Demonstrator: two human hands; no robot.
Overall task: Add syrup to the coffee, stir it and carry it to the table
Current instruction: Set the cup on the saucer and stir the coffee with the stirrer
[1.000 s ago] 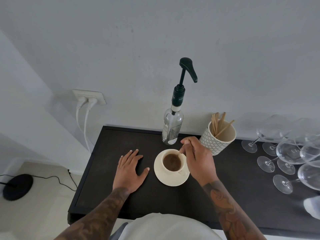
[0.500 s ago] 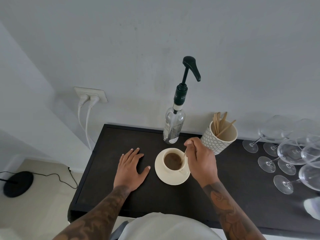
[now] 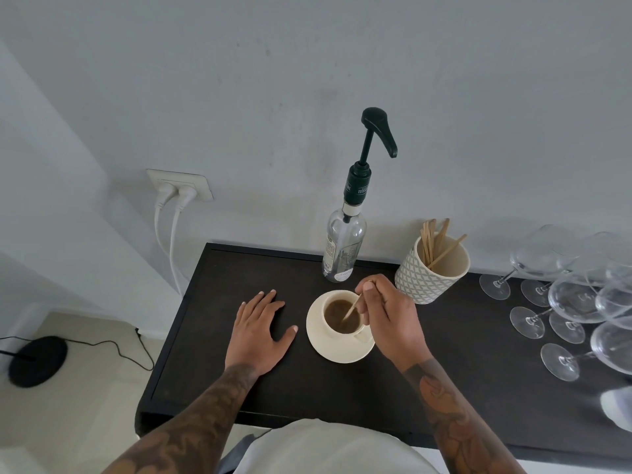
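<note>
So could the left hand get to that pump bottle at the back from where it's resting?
Probably yes. The left hand lies flat and empty on the dark counter, and the stretch between it and the pump bottle is bare. The cup and the stirring right hand sit off to the side.

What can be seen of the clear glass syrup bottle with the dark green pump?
The clear glass syrup bottle stands upright at the back edge of the dark countertop, close to the white wall. It looks nearly empty. A dark green pump with a long stem and a down-curved spout sits on its neck, and a pale label wraps its lower body. Neither hand touches it; it stands just behind the cream cup, apart from it.
</note>
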